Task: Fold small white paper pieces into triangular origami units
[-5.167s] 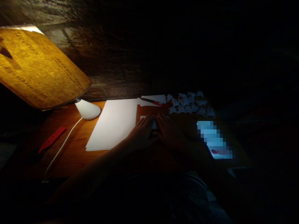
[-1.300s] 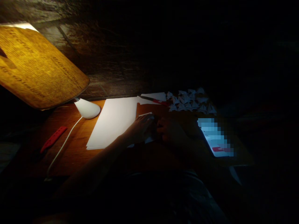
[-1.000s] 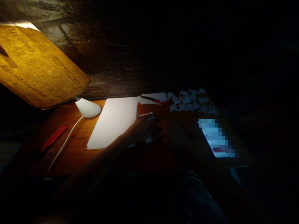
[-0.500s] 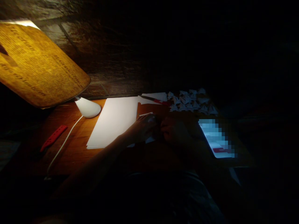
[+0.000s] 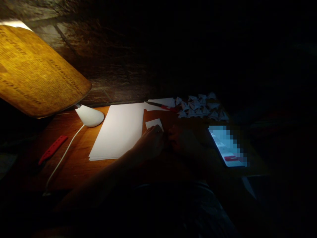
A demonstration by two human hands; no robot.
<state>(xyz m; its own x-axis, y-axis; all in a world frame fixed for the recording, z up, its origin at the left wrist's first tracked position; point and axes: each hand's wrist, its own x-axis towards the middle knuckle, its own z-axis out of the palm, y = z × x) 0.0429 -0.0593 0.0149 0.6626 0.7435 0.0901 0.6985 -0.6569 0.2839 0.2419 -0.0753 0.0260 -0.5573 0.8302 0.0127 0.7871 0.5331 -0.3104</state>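
A small white paper piece (image 5: 154,124) lies flat on the wooden desk (image 5: 74,165), just right of a stack of white sheets (image 5: 119,130). My left hand (image 5: 150,144) rests behind it, with curled fingertips pressing on its near edge. Close beside it on the right is my right hand (image 5: 183,142), which lies in deep shadow, so its fingers do not show clearly. The two hands almost touch.
A white lamp base (image 5: 89,116) with its cable (image 5: 61,155) stands at the left under a yellow printed shade (image 5: 37,76). A red strip (image 5: 51,150) lies further left. Several folded paper pieces (image 5: 200,107), a red pen (image 5: 160,106) and a lit phone (image 5: 228,147) are on the right.
The small paper was raised and worked between both hands; now it lies flat on the desk ahead of my left fingertips. The view has shifted slightly.
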